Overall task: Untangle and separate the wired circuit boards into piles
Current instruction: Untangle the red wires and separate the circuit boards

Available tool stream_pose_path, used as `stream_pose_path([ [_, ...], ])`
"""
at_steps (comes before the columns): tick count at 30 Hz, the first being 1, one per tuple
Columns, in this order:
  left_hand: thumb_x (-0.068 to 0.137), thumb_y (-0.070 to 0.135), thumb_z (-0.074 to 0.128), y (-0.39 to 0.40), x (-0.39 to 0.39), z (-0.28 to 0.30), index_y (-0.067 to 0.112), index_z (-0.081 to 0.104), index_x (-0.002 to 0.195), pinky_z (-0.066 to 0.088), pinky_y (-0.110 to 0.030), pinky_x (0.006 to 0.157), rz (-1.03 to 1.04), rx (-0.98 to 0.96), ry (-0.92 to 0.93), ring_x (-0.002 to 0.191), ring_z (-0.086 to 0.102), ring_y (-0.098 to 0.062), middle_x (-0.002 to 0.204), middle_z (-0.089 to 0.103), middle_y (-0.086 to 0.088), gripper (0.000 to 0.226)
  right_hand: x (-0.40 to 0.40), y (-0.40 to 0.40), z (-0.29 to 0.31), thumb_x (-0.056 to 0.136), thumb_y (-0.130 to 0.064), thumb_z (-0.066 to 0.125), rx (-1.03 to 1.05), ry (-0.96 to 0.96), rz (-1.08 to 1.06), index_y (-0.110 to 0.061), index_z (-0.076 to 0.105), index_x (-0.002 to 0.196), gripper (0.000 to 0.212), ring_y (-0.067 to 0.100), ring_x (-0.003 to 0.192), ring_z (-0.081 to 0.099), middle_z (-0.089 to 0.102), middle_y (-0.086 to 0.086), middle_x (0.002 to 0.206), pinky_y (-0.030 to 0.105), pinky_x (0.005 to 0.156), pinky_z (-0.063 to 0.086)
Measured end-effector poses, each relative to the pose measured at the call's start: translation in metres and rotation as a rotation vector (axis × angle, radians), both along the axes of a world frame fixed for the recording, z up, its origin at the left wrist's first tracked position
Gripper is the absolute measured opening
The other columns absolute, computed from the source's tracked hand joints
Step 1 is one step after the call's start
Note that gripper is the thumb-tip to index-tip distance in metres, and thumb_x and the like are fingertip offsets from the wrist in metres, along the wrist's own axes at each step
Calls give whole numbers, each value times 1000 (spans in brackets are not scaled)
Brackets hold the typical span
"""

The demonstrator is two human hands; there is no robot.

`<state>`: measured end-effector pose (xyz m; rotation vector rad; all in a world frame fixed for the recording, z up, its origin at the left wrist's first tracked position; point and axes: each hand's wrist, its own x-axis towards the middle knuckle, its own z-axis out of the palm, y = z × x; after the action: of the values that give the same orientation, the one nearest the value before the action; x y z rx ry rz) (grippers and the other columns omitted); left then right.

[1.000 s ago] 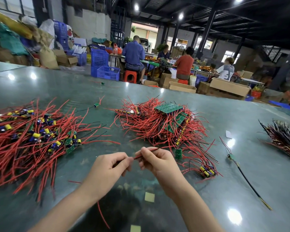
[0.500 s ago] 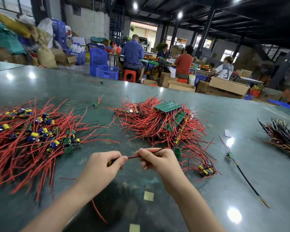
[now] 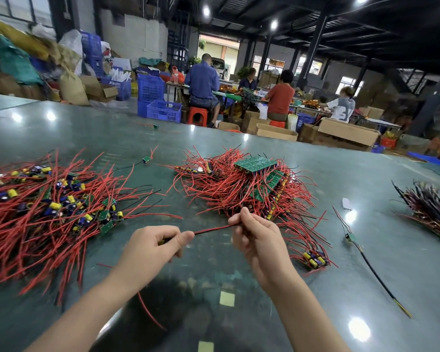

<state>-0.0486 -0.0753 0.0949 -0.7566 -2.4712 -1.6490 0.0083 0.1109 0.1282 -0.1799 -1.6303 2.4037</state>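
A worker's left hand [image 3: 151, 246] and right hand [image 3: 255, 236] are pinching opposite ends of a red-and-black wire pair [image 3: 212, 228], fingers curled tight, stretching it nearly level, rising slightly rightward, above the table [image 3: 239, 283] in front of the tangled circuit-board heap [image 3: 241, 186].

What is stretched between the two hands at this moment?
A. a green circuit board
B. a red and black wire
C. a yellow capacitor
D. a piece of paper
B: the left hand and the right hand each pinch an end of a red and black wire stretched between them.
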Motion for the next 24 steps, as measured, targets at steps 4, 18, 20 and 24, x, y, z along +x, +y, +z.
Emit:
stream_pose_path([
  [4,72,58,52,-3,0,1,24,63,57,32,-15,50,-5,2,30,42,44,-4,45,52,-1,39,1,-3,-1,71,-30,62,21,18,16,-8,71,62,26,1,42,45,54,-2,50,9,43,37],
  [18,91,17,52,10,18,12,9,67,76,30,-6,46,-303,193,-133,43,39,1,47,48,0,23,-1,-30,-21,72,-27,64,177,157,133,-12,72,87,23,9,55,53,61,0,59,17,58,44],
  [20,92,14,51,11,18,11,10,67,79,31,-8,48,-284,169,-104,44,39,0,46,46,0,22,0,-29,-19,80,-21,61,256,154,108,-9,71,84,16,7,53,54,64,0,59,16,56,45],
  [24,92,12,56,10,17,8,27,65,83,33,-12,50,-223,144,-59,45,40,-4,45,47,-1,19,0,-25,-15,88,-7,59,391,153,13,-11,72,74,20,5,50,51,63,-2,58,15,53,43],
])
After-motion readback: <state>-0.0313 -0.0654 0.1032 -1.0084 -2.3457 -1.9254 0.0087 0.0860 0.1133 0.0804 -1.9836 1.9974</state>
